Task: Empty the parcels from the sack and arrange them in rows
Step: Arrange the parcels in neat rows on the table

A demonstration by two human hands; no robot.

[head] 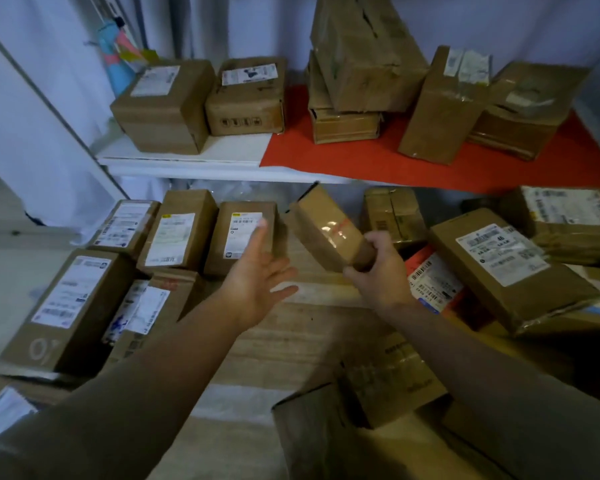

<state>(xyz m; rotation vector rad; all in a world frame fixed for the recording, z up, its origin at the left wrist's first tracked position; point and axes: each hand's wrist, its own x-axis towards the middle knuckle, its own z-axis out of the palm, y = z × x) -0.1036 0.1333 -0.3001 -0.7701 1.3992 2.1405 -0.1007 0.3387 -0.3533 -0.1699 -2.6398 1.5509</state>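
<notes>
My right hand (378, 268) grips the near end of a narrow brown taped parcel (326, 226), held tilted in the air above the floor, its far end pointing up and left. My left hand (258, 277) is open, palm toward the parcel, fingers spread, just left of it and not touching it. Behind my left hand a row of labelled brown parcels (245, 237) stands on the floor under the shelf. Several more labelled parcels (70, 306) lie to the left. No sack is in view.
A shelf (194, 161) with a red cover (361, 161) holds several brown boxes above. A loose heap of parcels (506, 268) lies at the right and more boxes (378, 386) sit near my right forearm. Bare wooden floor (291, 341) shows between my arms.
</notes>
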